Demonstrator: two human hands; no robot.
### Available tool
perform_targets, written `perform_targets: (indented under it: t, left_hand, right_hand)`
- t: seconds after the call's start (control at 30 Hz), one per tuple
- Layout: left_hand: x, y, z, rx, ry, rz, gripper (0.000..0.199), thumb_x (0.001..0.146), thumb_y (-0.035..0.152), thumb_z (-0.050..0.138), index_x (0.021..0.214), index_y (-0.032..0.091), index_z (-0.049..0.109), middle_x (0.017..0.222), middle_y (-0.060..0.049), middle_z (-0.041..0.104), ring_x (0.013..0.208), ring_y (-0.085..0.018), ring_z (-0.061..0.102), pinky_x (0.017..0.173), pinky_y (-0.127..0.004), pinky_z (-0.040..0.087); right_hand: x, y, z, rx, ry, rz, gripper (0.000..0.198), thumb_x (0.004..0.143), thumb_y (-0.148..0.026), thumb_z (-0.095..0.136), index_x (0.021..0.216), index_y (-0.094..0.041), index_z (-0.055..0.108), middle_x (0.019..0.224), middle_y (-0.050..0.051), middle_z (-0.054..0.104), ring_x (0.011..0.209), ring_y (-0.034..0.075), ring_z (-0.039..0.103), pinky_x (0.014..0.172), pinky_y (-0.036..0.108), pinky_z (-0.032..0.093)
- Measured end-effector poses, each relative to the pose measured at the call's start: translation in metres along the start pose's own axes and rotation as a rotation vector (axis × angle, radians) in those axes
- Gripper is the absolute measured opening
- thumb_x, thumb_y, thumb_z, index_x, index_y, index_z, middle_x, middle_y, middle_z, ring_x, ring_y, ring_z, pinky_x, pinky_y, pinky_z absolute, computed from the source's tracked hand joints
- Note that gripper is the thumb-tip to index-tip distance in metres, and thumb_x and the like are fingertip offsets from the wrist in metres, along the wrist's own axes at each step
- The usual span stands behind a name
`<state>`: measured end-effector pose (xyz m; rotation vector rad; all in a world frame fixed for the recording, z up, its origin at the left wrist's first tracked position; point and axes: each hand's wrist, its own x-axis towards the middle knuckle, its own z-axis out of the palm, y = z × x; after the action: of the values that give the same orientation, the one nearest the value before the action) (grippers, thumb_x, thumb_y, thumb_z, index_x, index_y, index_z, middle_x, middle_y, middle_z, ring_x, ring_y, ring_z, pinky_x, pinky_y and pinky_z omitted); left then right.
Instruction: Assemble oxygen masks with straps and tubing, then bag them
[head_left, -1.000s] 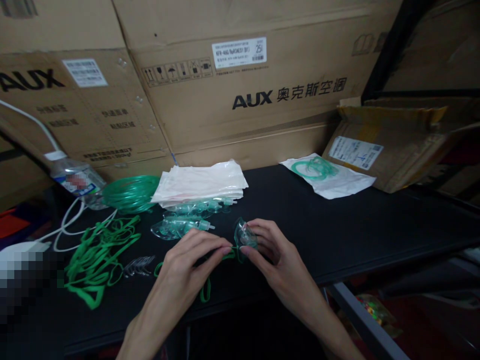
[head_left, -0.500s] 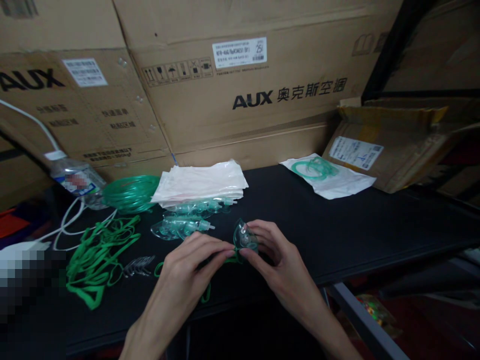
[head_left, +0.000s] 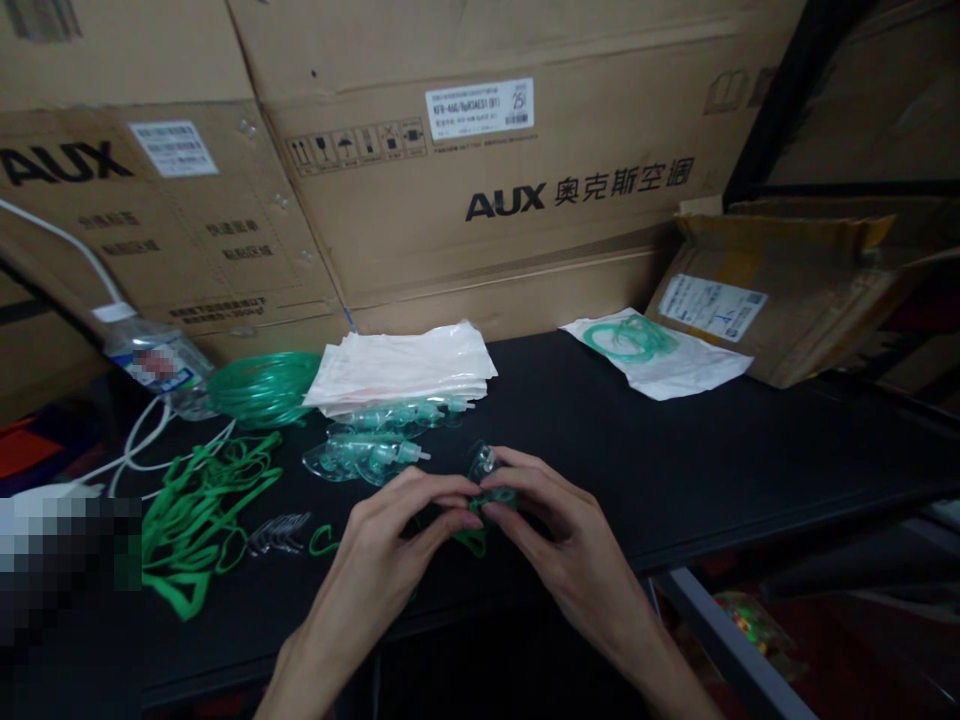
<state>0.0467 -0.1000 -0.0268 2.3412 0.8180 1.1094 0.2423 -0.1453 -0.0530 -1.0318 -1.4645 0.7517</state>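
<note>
My right hand (head_left: 553,508) is closed around a small clear oxygen mask (head_left: 482,460), its fingers covering most of it. At the mask's lower edge, my left hand (head_left: 409,512) pinches a green elastic strap (head_left: 471,542), with thumb and fingertips almost touching those of the right hand. Whether the strap passes through the mask is hidden by the fingers. Just beyond the left hand lie several clear green masks (head_left: 364,458) in rows. To its left are a loose pile of green elastic straps (head_left: 199,505) and a cluster of thin clear or metal strips (head_left: 279,535).
White packets (head_left: 405,365) are stacked behind the masks, beside a coil of green tubing (head_left: 262,390) and a plastic bottle (head_left: 161,365). A white bag with tubing (head_left: 690,372) lies at the back right by an open carton (head_left: 795,290). Large cardboard boxes (head_left: 577,130) wall off the black table (head_left: 720,470).
My left hand has shifted slightly right, closer to the right hand. The mask has turned and sunk lower, more covered by my right fingers, and the strap hangs below.
</note>
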Motion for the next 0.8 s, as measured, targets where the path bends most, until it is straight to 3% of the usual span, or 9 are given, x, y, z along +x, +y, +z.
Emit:
perform_targets:
  t: [0.23, 0.53, 0.8]
  left_hand:
    - [-0.0032, -0.0039, 0.0019, -0.020, -0.014, -0.045, 0.025, 0.092, 0.019, 0.074, 0.114, 0.031, 0.069, 0.097, 0.005, 0.075, 0.086, -0.012, 0.073, 0.079, -0.022, 0.055]
    - [-0.0039, 0.0029, 0.0056, 0.059, -0.054, -0.022, 0.033, 0.088, 0.018, 0.077, 0.117, 0.029, 0.064, 0.103, 0.001, 0.072, 0.094, -0.017, 0.070, 0.083, -0.029, 0.055]
    - [-0.0039, 0.0021, 0.0055, 0.124, -0.033, 0.003, 0.027, 0.090, 0.014, 0.072, 0.111, 0.028, 0.062, 0.100, 0.002, 0.073, 0.092, -0.017, 0.070, 0.085, -0.031, 0.052]
  right_hand:
    - [0.0006, 0.0001, 0.0013, -0.019, 0.000, 0.017, 0.012, 0.094, -0.019, 0.068, 0.096, -0.028, 0.075, 0.135, 0.004, 0.069, 0.127, 0.025, 0.064, 0.110, 0.042, 0.048]
    - [-0.0019, -0.0004, 0.0038, -0.013, 0.016, 0.014, 0.010, 0.094, -0.019, 0.067, 0.092, -0.027, 0.073, 0.133, 0.006, 0.070, 0.126, 0.026, 0.065, 0.107, 0.040, 0.050]
    - [-0.0026, -0.0012, 0.0067, -0.034, 0.046, 0.004, 0.014, 0.099, -0.020, 0.059, 0.092, -0.026, 0.070, 0.148, 0.007, 0.061, 0.136, 0.028, 0.058, 0.115, 0.049, 0.045]
